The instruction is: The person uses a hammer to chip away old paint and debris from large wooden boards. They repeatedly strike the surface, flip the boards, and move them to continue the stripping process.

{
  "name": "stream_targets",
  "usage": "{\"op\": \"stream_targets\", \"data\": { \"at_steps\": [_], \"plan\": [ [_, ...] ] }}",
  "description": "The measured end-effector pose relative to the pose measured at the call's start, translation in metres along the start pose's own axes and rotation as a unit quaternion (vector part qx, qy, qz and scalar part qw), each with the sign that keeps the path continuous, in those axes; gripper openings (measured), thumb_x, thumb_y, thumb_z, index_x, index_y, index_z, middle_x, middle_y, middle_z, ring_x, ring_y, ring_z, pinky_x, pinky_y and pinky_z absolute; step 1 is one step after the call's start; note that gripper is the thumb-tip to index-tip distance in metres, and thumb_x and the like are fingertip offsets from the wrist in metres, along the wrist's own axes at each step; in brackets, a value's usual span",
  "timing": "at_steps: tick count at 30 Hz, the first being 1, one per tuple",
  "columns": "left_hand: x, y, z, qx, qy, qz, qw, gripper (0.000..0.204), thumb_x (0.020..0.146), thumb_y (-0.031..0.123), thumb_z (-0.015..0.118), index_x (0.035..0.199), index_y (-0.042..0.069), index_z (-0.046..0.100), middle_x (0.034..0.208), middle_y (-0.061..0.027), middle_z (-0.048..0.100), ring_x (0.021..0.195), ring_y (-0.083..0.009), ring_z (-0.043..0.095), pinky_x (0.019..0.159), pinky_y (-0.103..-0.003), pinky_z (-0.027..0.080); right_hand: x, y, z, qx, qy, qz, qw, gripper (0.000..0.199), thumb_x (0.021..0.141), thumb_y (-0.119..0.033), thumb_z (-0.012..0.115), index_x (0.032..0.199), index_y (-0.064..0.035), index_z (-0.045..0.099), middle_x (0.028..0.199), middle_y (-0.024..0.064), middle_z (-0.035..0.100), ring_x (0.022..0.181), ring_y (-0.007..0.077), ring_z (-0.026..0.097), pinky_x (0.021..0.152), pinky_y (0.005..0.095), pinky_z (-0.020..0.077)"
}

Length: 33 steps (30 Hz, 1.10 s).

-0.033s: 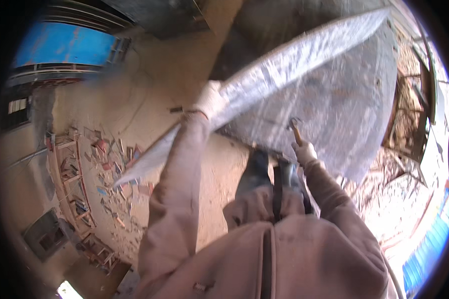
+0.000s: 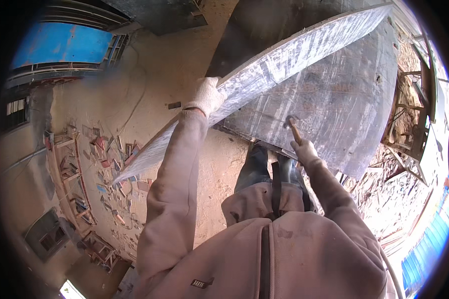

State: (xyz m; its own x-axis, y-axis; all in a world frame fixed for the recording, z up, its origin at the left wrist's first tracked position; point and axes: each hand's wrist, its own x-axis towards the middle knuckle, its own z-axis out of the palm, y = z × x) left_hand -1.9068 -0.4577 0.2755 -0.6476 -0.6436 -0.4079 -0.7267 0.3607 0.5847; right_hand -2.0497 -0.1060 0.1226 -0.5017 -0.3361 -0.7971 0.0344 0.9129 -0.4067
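Far to my left, wooden frames and small coloured scraps lie scattered on the sandy ground. My left hand, in a white glove, is closed around the edge of a long grey board, which runs tilted from low on the left up toward the top right. Beneath it lies a wide dark sheet, flat on the ground just ahead of my boots. My right hand, gloved too, grips the wooden handle of a hammer, its head resting against the dark sheet. A heap of scrap wood lies on the right.
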Motion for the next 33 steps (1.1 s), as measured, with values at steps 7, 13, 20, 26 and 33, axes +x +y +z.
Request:
{"op": "stream_targets", "data": {
  "at_steps": [7,13,20,26,33],
  "plan": [
    [0.005,0.001,-0.003,0.112,0.008,0.000,0.994,0.039,0.079,0.022,0.075,0.116,0.011,0.074,0.109,-0.0208,0.073,0.108,-0.0367,0.069,0.095,-0.044,0.054,0.041,-0.064,-0.024,-0.244,-0.169,-0.204,0.933,0.052,0.097,-0.053,0.061,0.115,-0.0047,0.070,0.092,0.0110,0.072,0.084,0.0250,0.071,0.081,0.0428,0.0527],
    [0.009,0.005,-0.006,0.132,0.032,-0.008,0.991,0.039,0.079,0.025,0.079,0.114,0.009,0.074,0.106,-0.0193,0.074,0.102,-0.0364,0.070,0.090,-0.045,0.054,0.155,-0.130,0.005,-0.267,-0.291,-0.160,0.905,0.056,0.096,-0.050,0.063,0.132,-0.0066,0.066,0.101,0.0138,0.074,0.083,0.0200,0.069,0.073,0.0360,0.0545],
    [0.007,0.001,-0.004,0.191,0.021,-0.027,0.981,0.041,0.078,0.031,0.076,0.115,0.014,0.075,0.109,-0.0204,0.073,0.105,-0.0378,0.069,0.090,-0.047,0.055,0.153,-0.154,-0.045,-0.205,-0.302,-0.191,0.911,0.055,0.096,-0.048,0.066,0.136,-0.0095,0.064,0.096,0.0109,0.072,0.075,0.0158,0.065,0.062,0.0322,0.0515],
    [0.009,-0.004,-0.003,0.148,0.047,-0.028,0.987,0.041,0.075,0.032,0.077,0.112,0.013,0.075,0.104,-0.0194,0.074,0.100,-0.0383,0.070,0.087,-0.047,0.056,0.060,-0.102,0.049,0.197,-0.136,-0.151,0.959,0.054,0.096,-0.046,0.068,0.139,-0.0120,0.063,0.092,0.0084,0.071,0.068,0.0121,0.061,0.053,0.0290,0.0490],
    [0.016,-0.001,0.009,0.173,0.039,-0.015,0.984,0.048,0.075,0.035,0.081,0.115,0.010,0.074,0.106,-0.0221,0.073,0.101,-0.0394,0.070,0.087,-0.048,0.055,0.082,-0.083,0.003,0.011,-0.233,-0.261,0.937,0.049,0.094,-0.023,0.073,0.139,-0.0112,0.057,0.092,0.0019,0.070,0.063,0.0139,0.061,0.056,0.0305,0.0527]
  ]
}}
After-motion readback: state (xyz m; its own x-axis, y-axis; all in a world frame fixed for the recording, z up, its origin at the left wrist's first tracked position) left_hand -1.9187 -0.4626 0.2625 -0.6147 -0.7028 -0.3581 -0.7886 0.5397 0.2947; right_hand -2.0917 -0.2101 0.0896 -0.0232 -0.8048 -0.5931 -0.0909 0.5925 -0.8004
